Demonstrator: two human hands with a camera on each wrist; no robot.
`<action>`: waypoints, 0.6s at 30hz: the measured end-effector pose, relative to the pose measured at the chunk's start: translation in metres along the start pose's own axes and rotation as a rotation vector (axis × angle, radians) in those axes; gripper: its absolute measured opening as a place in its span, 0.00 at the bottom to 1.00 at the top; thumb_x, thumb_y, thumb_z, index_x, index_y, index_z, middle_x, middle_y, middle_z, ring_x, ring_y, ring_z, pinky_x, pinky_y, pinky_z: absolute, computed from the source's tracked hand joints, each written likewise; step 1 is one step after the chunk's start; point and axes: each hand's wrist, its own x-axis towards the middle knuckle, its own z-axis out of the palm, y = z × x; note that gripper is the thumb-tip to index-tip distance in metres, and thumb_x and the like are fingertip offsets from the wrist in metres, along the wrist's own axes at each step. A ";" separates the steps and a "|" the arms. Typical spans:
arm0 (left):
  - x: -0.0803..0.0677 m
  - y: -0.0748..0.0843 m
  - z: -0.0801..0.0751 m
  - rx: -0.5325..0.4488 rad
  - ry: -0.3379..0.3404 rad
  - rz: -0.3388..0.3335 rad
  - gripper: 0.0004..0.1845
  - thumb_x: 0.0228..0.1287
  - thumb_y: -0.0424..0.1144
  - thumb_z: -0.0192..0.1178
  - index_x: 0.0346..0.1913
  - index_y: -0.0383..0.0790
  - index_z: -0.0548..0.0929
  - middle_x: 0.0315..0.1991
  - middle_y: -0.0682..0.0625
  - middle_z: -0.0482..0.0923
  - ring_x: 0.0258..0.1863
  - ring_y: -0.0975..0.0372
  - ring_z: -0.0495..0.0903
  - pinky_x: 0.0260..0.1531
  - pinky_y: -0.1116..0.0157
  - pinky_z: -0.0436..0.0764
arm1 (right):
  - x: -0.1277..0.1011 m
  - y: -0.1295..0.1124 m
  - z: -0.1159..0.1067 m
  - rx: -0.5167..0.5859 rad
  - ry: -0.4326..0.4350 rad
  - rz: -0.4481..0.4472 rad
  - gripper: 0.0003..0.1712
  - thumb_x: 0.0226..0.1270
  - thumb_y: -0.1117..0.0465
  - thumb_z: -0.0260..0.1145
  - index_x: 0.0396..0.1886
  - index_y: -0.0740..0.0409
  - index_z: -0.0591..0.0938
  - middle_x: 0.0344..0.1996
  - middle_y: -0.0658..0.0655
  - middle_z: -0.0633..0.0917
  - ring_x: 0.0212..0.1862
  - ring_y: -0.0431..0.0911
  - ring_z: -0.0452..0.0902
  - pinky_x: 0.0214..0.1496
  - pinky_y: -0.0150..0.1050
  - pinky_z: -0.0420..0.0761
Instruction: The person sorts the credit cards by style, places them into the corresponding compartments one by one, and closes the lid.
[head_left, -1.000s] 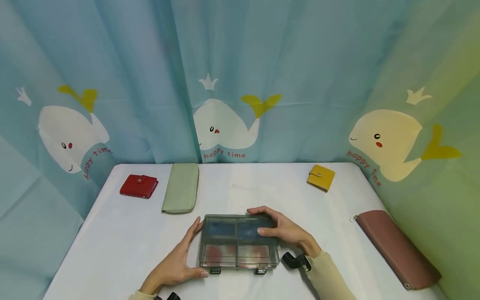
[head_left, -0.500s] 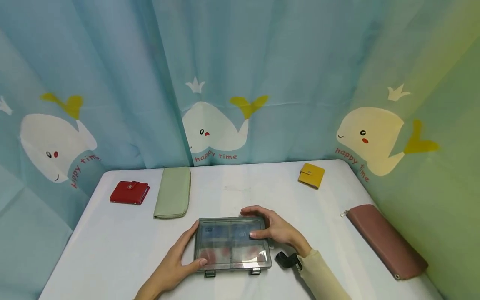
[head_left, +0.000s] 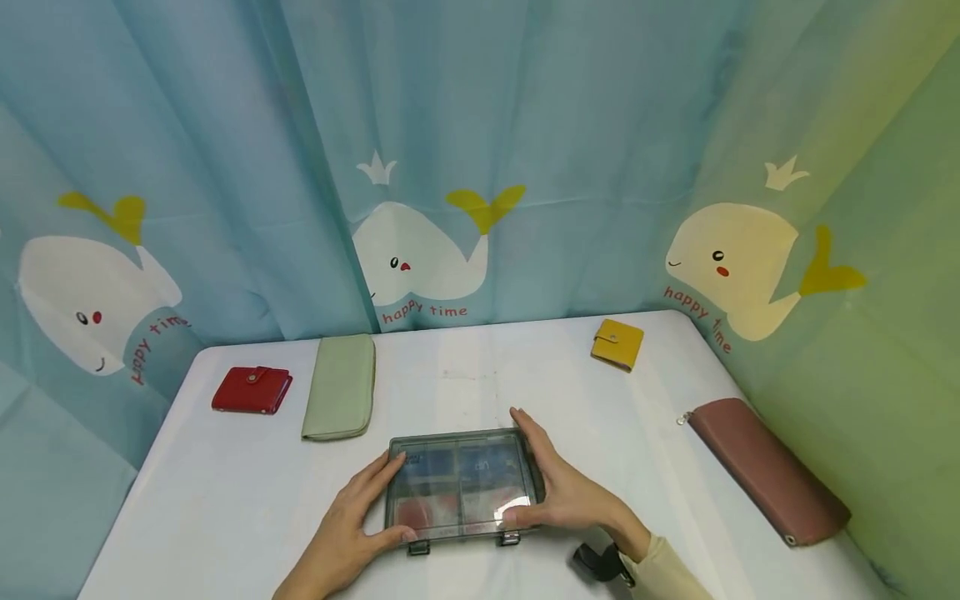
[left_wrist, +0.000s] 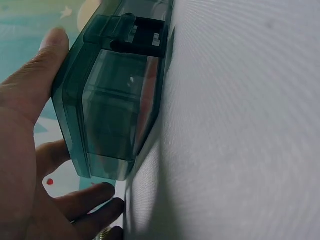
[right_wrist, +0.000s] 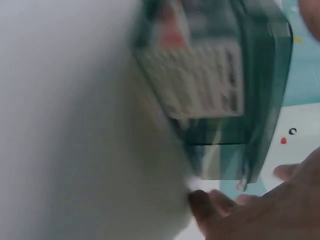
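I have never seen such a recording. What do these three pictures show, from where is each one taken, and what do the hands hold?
No machine here: a person works with two bare hands. The wide picture comes from a camera on the head, looking down at a white table. The two close pictures come from cameras on the wrists. The left hand and the right hand hold a clear grey plastic box by its two sides; its latches face the person. On the table also lie a red wallet, a long green wallet, a yellow wallet and a long brown case. Behind hangs a whale curtain.
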 end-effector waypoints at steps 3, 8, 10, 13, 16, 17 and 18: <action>0.000 0.001 0.001 -0.032 0.003 0.017 0.48 0.60 0.54 0.78 0.82 0.57 0.67 0.82 0.38 0.61 0.76 0.34 0.65 0.64 0.27 0.70 | -0.012 0.001 0.005 -0.017 -0.009 -0.039 0.86 0.47 0.53 0.89 0.88 0.44 0.32 0.85 0.71 0.31 0.83 0.74 0.27 0.69 0.87 0.49; -0.001 -0.001 0.003 -0.055 0.008 0.090 0.48 0.64 0.50 0.76 0.83 0.48 0.64 0.85 0.38 0.53 0.80 0.35 0.59 0.64 0.27 0.69 | -0.025 0.004 0.010 -0.032 -0.026 -0.007 0.92 0.38 0.50 0.93 0.89 0.43 0.33 0.86 0.65 0.30 0.84 0.70 0.26 0.71 0.85 0.49; -0.001 -0.003 0.003 -0.026 0.012 0.111 0.50 0.63 0.50 0.77 0.84 0.47 0.63 0.86 0.39 0.52 0.81 0.40 0.57 0.64 0.29 0.70 | -0.027 0.005 0.011 -0.041 -0.041 0.027 0.90 0.40 0.51 0.92 0.89 0.42 0.34 0.87 0.61 0.30 0.85 0.65 0.27 0.74 0.82 0.50; -0.001 -0.004 0.004 0.022 0.012 0.145 0.57 0.55 0.53 0.81 0.84 0.47 0.62 0.86 0.38 0.52 0.82 0.44 0.57 0.63 0.30 0.72 | -0.029 0.004 0.012 -0.065 -0.050 0.041 0.86 0.44 0.57 0.90 0.89 0.45 0.36 0.87 0.59 0.31 0.86 0.63 0.29 0.75 0.79 0.54; -0.001 -0.006 0.005 0.039 0.004 0.168 0.66 0.44 0.57 0.85 0.85 0.46 0.60 0.85 0.37 0.52 0.81 0.42 0.58 0.63 0.31 0.73 | -0.028 0.003 0.012 -0.082 -0.050 0.031 0.81 0.50 0.62 0.86 0.89 0.47 0.37 0.87 0.61 0.31 0.86 0.64 0.31 0.74 0.79 0.57; -0.001 -0.007 0.005 0.035 0.003 0.174 0.68 0.40 0.58 0.86 0.85 0.45 0.60 0.85 0.36 0.52 0.80 0.41 0.58 0.63 0.31 0.73 | -0.028 0.003 0.012 -0.086 -0.049 0.025 0.79 0.52 0.62 0.86 0.89 0.48 0.37 0.87 0.62 0.31 0.86 0.65 0.31 0.74 0.79 0.57; 0.000 -0.007 0.005 0.025 0.003 0.178 0.69 0.38 0.58 0.86 0.85 0.45 0.60 0.85 0.35 0.52 0.80 0.39 0.58 0.63 0.31 0.73 | -0.027 0.003 0.012 -0.089 -0.048 0.022 0.78 0.54 0.62 0.85 0.89 0.48 0.37 0.87 0.62 0.31 0.86 0.66 0.31 0.74 0.80 0.57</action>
